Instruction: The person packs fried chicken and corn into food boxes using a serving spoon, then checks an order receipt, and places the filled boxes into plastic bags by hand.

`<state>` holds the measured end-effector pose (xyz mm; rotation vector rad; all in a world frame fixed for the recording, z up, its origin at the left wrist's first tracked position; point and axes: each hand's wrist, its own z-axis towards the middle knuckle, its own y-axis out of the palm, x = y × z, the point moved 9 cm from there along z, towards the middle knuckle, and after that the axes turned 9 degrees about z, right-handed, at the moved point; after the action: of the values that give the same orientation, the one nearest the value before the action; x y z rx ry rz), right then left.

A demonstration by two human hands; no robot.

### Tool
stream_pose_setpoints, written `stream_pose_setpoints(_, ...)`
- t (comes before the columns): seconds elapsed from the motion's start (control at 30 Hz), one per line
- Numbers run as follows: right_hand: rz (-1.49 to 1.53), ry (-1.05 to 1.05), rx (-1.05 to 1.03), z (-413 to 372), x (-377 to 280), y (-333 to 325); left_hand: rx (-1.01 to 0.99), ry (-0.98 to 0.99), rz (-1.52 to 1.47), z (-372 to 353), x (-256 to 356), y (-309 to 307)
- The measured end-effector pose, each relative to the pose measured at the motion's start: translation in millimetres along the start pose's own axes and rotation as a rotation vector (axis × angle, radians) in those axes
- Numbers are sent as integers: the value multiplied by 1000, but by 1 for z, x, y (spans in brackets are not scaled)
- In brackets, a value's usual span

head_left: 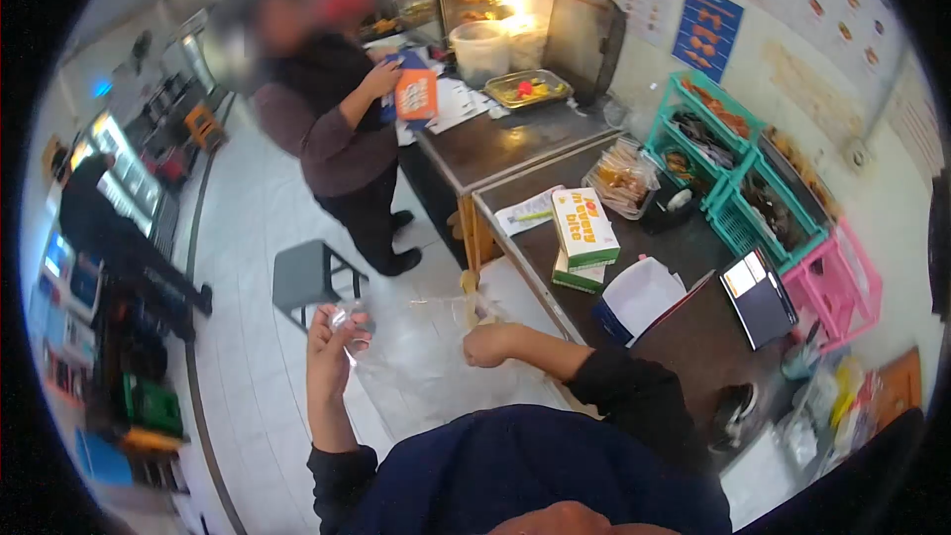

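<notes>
A clear plastic bag (411, 362) is stretched out in front of my body, so thin that the white floor shows through it. My left hand (335, 345) pinches a bunched part of it on the left, fingers raised. On the other side my right hand (485, 345) is closed in a fist at the bag's right edge. To the right of that hand, on the dark table (684, 391), are a stack of small food boxes (584, 228) with green edges and a paper box (644, 299) with a white inside and dark blue outside.
A tablet (758, 297) leans near teal baskets (748, 163) and a pink basket (837, 287). A grey stool (315, 282) stands ahead. Beyond it a person (332, 129) holds an orange and blue box (414, 94). Another person (124, 223) stands at the far left.
</notes>
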<state>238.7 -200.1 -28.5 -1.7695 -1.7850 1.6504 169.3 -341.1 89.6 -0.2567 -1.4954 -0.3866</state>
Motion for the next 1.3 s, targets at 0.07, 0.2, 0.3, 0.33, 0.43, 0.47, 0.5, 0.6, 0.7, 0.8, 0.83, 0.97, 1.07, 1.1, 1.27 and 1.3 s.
stream_pose_setpoints(0.07,372,-242,301,-23,-4,-63,-26,17,135,37,-15,-11)
stream_pose_setpoints(0.2,434,243,973,-103,120,-153,-304,-51,138,92,-18,17)
stream_pose_setpoints(0.3,268,1098,1115,-166,240,-135,-438,-25,224,133,-13,48)
stream_pose_setpoints(0.33,298,1212,1092,-171,260,-127,-477,-5,277,147,-11,61)
stream_pose_setpoints(0.43,450,1403,986,-173,271,-122,-529,50,313,184,-11,103)
stream_pose_setpoints(0.47,428,1427,963,-171,277,-122,-537,68,347,197,-10,117)
stream_pose_setpoints(0.5,396,1446,943,-169,283,-127,-536,114,335,209,-1,132)
stream_pose_setpoints(0.6,272,1531,943,-164,299,-129,-542,213,291,234,35,162)
stream_pose_setpoints(0.7,320,1481,969,-169,295,-129,-584,306,177,261,85,178)
stream_pose_setpoints(0.8,505,1427,1087,-187,297,-119,-688,347,64,294,101,190)
stream_pose_setpoints(0.83,579,1422,1084,-193,297,-117,-724,335,9,307,97,194)
stream_pose_setpoints(0.97,760,1213,1381,-216,312,-105,-851,246,11,375,32,221)
stream_pose_setpoints(1.07,823,1106,1627,-230,293,-121,-910,171,130,428,-38,230)
stream_pose_setpoints(1.1,912,1026,1700,-228,284,-135,-921,148,164,442,-53,231)
stream_pose_setpoints(1.27,705,258,1994,-167,210,-288,-1048,-8,71,466,-77,232)
stream_pose_setpoints(1.3,567,273,1916,-147,210,-308,-1066,-37,16,467,-75,231)
